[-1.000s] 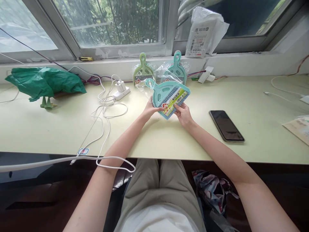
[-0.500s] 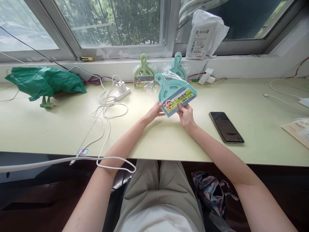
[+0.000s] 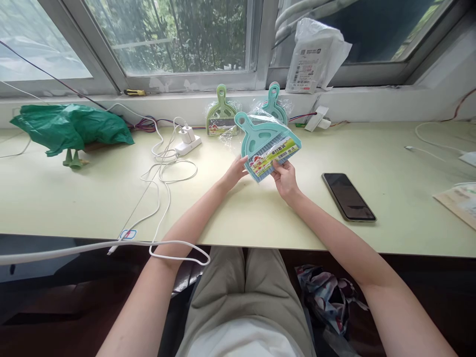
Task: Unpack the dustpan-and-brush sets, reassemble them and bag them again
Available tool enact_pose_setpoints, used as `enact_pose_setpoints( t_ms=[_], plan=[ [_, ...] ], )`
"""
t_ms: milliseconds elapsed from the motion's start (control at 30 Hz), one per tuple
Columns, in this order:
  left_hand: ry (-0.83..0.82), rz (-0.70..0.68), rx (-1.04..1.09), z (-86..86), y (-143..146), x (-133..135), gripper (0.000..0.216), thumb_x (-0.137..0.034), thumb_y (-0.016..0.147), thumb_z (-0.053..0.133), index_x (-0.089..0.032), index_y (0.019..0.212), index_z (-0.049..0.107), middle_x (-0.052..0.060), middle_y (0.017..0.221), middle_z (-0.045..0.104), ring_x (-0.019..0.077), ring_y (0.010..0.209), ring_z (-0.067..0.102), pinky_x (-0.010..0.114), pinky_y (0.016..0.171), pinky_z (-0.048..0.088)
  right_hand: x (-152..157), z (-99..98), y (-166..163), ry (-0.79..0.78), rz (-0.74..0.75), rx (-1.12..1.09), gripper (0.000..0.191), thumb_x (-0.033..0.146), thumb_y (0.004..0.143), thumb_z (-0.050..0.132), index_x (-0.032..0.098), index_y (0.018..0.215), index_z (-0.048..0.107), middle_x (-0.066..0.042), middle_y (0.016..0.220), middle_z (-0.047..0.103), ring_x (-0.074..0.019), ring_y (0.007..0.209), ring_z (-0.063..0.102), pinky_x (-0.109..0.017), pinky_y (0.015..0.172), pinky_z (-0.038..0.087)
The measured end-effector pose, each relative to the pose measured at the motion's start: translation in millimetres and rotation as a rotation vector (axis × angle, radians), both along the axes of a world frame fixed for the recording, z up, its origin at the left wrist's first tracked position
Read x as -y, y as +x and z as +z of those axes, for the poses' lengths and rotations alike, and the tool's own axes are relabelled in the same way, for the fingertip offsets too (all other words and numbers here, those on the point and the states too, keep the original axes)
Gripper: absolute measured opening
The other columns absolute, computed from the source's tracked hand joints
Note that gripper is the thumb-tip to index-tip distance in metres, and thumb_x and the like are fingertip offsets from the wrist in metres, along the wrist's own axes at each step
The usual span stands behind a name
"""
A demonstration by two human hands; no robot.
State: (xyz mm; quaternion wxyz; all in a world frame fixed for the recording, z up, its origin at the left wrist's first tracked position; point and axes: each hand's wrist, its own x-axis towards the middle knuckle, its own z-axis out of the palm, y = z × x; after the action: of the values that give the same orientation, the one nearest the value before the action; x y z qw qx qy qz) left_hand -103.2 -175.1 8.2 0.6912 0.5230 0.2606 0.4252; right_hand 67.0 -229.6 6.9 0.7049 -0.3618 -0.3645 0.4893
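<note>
A turquoise dustpan and brush set [image 3: 266, 136] in clear plastic wrap is held tilted above the desk, its handle pointing up and left. Across its bristles runs a printed label with a bar code. My left hand [image 3: 235, 172] grips the lower left edge, with some fingers hidden behind the set. At the bottom edge, my right hand [image 3: 284, 178] pinches it with the thumb on the label side. Behind it, a green dustpan set [image 3: 222, 111] and another turquoise dustpan set [image 3: 274, 101] lean against the wall under the window.
A phone [image 3: 348, 196] lies to the right on the desk [image 3: 238, 218]. On the left are tangled white cables [image 3: 159, 171], a power strip [image 3: 188, 145] and a green plastic bag [image 3: 70, 128]. A white package [image 3: 308, 64] stands on the sill, with a yellow cutter [image 3: 134, 92] farther left.
The held dustpan set has shifted slightly left and turned a little. Both hands keep their hold and move with it.
</note>
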Motion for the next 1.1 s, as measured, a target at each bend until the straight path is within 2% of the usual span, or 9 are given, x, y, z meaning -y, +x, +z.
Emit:
enact_pose_setpoints(
  t_ms=[133, 267, 367, 500, 700, 867, 1100],
  plan=[
    [0.034, 0.088, 0.048, 4.0, -4, 0, 0.05, -0.051, 0.074, 0.069, -0.026, 0.116, 0.06, 0.002, 0.113, 0.069, 0.0226, 0.113, 0.063, 0.038, 0.096, 0.049, -1, -4.2, -2, -0.003, 0.023, 0.013, 0.037, 0.04, 0.066, 0.082, 0.024, 0.092, 0.062, -0.004, 0.11, 0.071, -0.0245, 0.112, 0.065, -0.044, 0.096, 0.056],
    [-0.01, 0.033, 0.067, 5.8, -3, 4, 0.058, -0.037, 0.069, 0.074, -0.027, 0.124, 0.058, 0.001, 0.115, 0.07, 0.0245, 0.112, 0.063, 0.041, 0.095, 0.05, -2, -6.3, -1, -0.002, 0.025, 0.02, 0.035, 0.04, 0.067, 0.081, 0.025, 0.093, 0.062, -0.004, 0.111, 0.071, -0.0238, 0.112, 0.065, -0.044, 0.097, 0.055],
    [-0.058, -0.005, 0.068, 3.0, -1, 6, 0.059, -0.03, 0.066, 0.076, -0.025, 0.122, 0.059, 0.003, 0.117, 0.07, 0.0266, 0.113, 0.063, 0.043, 0.095, 0.05, -2, -5.6, -1, 0.011, 0.023, 0.016, 0.036, 0.04, 0.066, 0.082, 0.025, 0.092, 0.063, -0.003, 0.11, 0.071, -0.0233, 0.111, 0.065, -0.043, 0.098, 0.055],
    [-0.101, -0.005, 0.071, -1.6, 2, 5, 0.052, -0.029, 0.066, 0.076, -0.019, 0.115, 0.063, 0.007, 0.117, 0.071, 0.0293, 0.116, 0.062, 0.046, 0.1, 0.047, -1, -4.0, -3, 0.016, 0.028, 0.016, 0.037, 0.041, 0.064, 0.084, 0.024, 0.091, 0.064, -0.002, 0.107, 0.071, -0.0233, 0.109, 0.065, -0.044, 0.096, 0.056],
    [-0.047, 0.002, 0.103, -1.7, 12, 13, 0.05, -0.031, 0.068, 0.077, -0.018, 0.114, 0.062, 0.008, 0.121, 0.069, 0.0297, 0.122, 0.059, 0.047, 0.108, 0.042, 1, -2.2, -4, 0.003, 0.003, -0.024, 0.035, 0.037, 0.066, 0.082, 0.024, 0.092, 0.063, -0.002, 0.11, 0.071, -0.0228, 0.111, 0.065, -0.042, 0.098, 0.055],
    [-0.069, -0.05, 0.096, 0.2, 19, 21, 0.053, -0.032, 0.067, 0.08, -0.019, 0.116, 0.062, 0.008, 0.125, 0.068, 0.0286, 0.122, 0.059, 0.043, 0.105, 0.044, -1, -3.1, -1, 0.025, -0.002, -0.108, 0.032, 0.032, 0.066, 0.083, 0.023, 0.091, 0.065, -0.002, 0.107, 0.072, -0.022, 0.108, 0.067, -0.04, 0.1, 0.055],
    [-0.013, 0.143, 0.055, -1.9, 20, 19, 0.05, -0.035, 0.064, 0.08, -0.019, 0.109, 0.063, 0.007, 0.114, 0.072, 0.0248, 0.11, 0.065, 0.039, 0.096, 0.049, -3, -3.3, -1, 0.008, 0.036, -0.1, 0.028, 0.029, 0.067, 0.081, 0.023, 0.089, 0.065, 0.0, 0.104, 0.074, -0.0206, 0.105, 0.068, -0.037, 0.096, 0.057]
  ],
)
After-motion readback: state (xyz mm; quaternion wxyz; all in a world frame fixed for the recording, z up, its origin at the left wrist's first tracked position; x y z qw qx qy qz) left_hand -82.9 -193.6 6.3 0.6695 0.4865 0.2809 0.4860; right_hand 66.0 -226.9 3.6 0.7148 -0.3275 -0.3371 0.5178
